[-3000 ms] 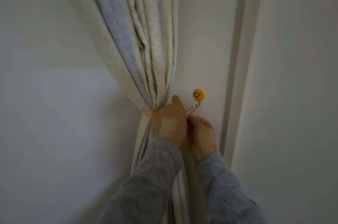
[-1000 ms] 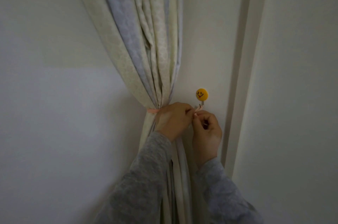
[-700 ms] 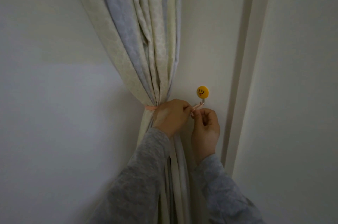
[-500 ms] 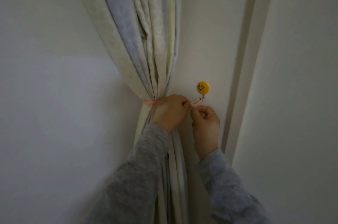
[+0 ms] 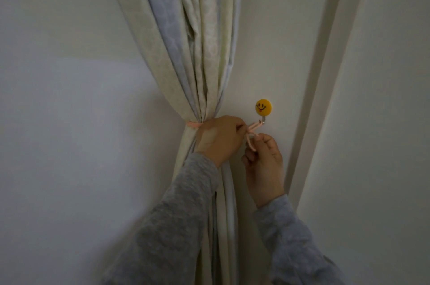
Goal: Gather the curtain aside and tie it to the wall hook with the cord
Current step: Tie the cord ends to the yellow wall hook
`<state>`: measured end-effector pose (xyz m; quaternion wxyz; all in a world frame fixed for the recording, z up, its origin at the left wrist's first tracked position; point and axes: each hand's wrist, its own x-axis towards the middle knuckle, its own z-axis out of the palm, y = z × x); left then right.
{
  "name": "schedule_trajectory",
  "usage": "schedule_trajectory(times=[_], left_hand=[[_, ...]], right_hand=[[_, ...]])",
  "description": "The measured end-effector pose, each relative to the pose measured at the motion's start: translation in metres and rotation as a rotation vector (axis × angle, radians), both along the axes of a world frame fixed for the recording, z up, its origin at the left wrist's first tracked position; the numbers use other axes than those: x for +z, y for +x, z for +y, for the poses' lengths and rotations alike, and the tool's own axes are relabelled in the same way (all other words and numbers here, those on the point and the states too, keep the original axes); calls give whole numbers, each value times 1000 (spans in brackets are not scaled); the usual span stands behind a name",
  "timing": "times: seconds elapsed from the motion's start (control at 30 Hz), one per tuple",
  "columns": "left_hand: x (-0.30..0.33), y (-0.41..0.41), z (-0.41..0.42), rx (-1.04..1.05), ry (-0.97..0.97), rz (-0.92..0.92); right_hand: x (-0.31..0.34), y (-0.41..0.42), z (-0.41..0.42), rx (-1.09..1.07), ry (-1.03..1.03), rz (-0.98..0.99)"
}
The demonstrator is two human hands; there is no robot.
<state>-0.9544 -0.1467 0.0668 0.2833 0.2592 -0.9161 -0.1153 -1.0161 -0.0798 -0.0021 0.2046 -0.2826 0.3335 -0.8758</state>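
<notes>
While the curtain (image 5: 197, 56) hangs gathered into one tight bunch against the wall (image 5: 69, 121), the pink cord (image 5: 250, 133) runs round its waist and across to the small metal prong under the yellow smiley hook (image 5: 263, 106). From the head camera, the only view there is, the left hand (image 5: 221, 139) lies over the bunched folds with its fingers curled, pinching one strand of cord just beside the hook; I would say it is pinning the fabric so the gather does not slacken while the knot forms. The right hand (image 5: 264, 159) sits just below the hook, fingers curled, thumb and forefinger pinching the other strand, which crosses the first in a loose half-knot.

Compared with half a second ago, the right hand has dropped a little lower and drawn its strand downward, so the crossing of the cord now shows plainly between the two hands. The left hand has stayed put on the curtain.
</notes>
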Motion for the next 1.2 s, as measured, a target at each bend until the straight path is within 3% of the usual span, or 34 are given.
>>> schedule_trajectory(times=[0.2, 0.53, 0.7, 1.0, 1.1, 1.2], left_hand=[[-2, -1, 0, 13, -18, 0], [-3, 1, 2, 6, -33, 14], [-3, 0, 0, 19, -33, 20], [0, -2, 2, 16, -9, -46], [0, -1, 2, 8, -21, -42], [-3, -1, -1, 48, -34, -5]], right_hand=[[-5, -3, 3, 20, 59, -61], [-2, -6, -2, -29, -88, -83], [-5, -8, 1, -212, 96, -148], [14, -7, -6, -271, 425, 100], [18, -10, -11, -329, 444, 144], [16, -17, -11, -398, 406, 41]])
